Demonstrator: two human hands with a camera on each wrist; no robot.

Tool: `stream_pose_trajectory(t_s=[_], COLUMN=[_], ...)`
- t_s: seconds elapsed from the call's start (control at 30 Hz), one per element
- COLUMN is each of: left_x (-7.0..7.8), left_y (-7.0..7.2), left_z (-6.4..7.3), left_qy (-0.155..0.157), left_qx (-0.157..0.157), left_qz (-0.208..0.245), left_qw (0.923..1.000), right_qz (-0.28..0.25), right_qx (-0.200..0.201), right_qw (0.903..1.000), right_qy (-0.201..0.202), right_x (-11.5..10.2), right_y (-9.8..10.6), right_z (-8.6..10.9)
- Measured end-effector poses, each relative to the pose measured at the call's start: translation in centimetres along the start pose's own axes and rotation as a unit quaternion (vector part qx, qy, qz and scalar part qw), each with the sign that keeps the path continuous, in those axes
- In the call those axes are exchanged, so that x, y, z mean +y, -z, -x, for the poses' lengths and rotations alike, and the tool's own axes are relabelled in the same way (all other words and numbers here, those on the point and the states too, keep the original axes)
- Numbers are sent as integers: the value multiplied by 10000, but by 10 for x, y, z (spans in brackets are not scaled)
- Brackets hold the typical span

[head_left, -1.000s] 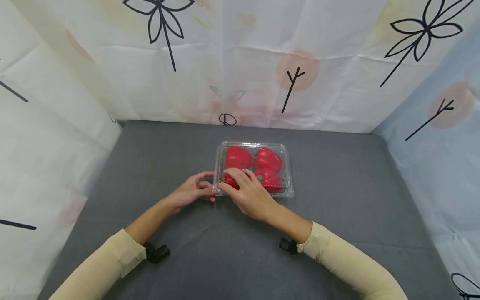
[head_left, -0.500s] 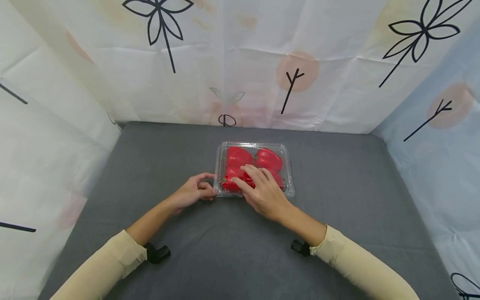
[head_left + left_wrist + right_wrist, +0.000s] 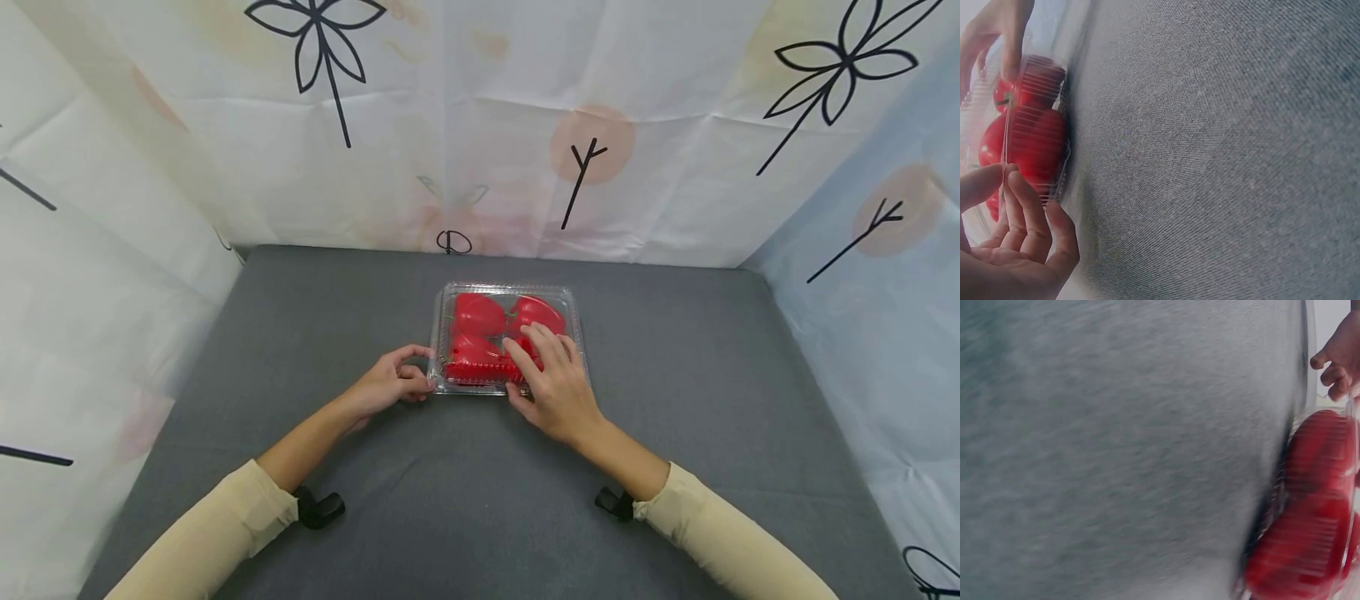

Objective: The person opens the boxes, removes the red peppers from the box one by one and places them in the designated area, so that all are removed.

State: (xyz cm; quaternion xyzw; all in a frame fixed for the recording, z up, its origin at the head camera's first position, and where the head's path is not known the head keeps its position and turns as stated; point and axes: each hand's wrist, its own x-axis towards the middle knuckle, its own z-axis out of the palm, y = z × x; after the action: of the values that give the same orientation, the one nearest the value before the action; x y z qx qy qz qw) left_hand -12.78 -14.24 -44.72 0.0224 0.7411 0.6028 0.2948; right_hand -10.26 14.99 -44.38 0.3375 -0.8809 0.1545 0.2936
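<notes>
A clear plastic clamshell box (image 3: 439, 321) holds several red bell peppers (image 3: 478, 315), its lid lying over them. My left hand (image 3: 392, 379) pinches the box's rim at the near left corner; in the left wrist view the thumb and forefinger meet on the thin flange. My right hand (image 3: 553, 387) lies over the near right part of the lid, fingers spread and lightly bent, thumb at the front edge. It covers part of the near right pepper. A green stem (image 3: 1004, 100) shows through the plastic. The right wrist view is blurred.
The box stands on a grey cloth-covered table (image 3: 360, 308), towards its back half. White printed curtains (image 3: 510, 167) hang behind and at both sides. A black wrist mount (image 3: 318, 507) sits at the left cuff, another mount (image 3: 615, 504) at the right.
My right hand has slid rightwards along the front of the lid, from near the left corner to the right part. My left hand has stayed at the left corner; the box has hardly moved.
</notes>
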Motion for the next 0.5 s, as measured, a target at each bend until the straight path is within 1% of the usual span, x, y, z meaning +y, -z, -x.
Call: stream_pose_trajectory(t_s=[0.1,0.2,0.33,0.5], left_x=[0,1,2,2], left_y=[-1,-1,-1,-1], left_z=[0,-1,-1,-1], left_qy=[9,41,81,118], left_qx=[11,32,62,96], left_qz=[-7,-25,-49,-82], left_qw=[10000,10000,9999,9999], right_qz=[76,170,242,133], right_qx=[142,218,35,-186], right_qw=[9988,9952,9888,9790], right_qy=[-456,-936,-1470,-2025], right_x=[5,9,10,9], right_y=[-1,0,2,4], right_z=[6,10,15,22])
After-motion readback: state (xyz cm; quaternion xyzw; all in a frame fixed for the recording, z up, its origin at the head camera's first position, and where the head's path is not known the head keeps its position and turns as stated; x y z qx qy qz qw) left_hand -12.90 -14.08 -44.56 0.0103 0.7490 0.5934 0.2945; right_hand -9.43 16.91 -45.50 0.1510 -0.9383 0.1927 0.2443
